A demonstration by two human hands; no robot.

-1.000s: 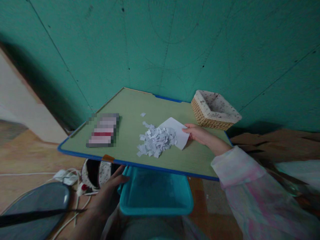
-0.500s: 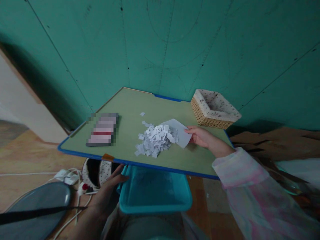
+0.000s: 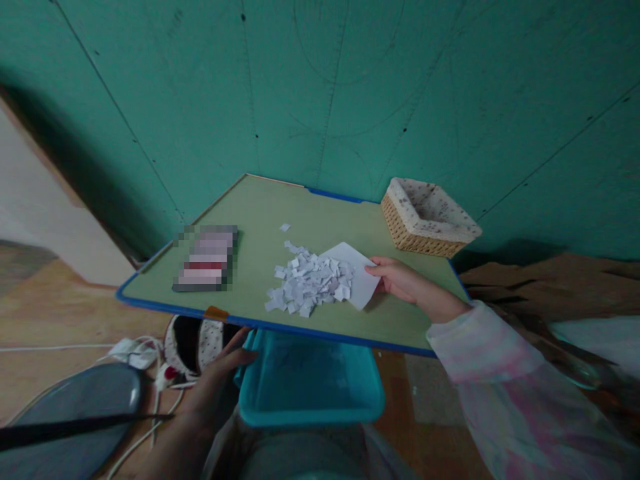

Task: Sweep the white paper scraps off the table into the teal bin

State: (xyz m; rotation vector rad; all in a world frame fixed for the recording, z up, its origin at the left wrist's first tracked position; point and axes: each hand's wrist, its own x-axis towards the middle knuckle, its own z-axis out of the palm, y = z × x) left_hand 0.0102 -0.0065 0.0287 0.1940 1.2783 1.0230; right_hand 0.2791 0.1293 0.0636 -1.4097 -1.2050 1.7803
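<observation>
My right hand [image 3: 393,277] pinches the near right edge of a white card [image 3: 364,283], which is tilted against a heap of torn paper scraps [image 3: 313,283] on the green tabletop [image 3: 260,207]. One loose scrap [image 3: 285,227] lies apart behind the heap. Just under the table's front edge, my left hand [image 3: 225,367] grips the left rim of a blue plastic basin [image 3: 313,380]. The fingers on the basin's outer side are partly hidden. Nothing shows inside the basin.
A wicker basket [image 3: 420,227] with a patterned cloth lining stands at the table's back right corner. A blurred-out flat object [image 3: 206,259] lies at the left. Below are a grey round stool [image 3: 80,420], white cables and a power strip [image 3: 133,353]. A green wall [image 3: 320,100] rises behind.
My right hand has moved slightly to the left and towards me with the card. The paper heap has shifted left and flattened a little. My left hand and the basin have stayed put.
</observation>
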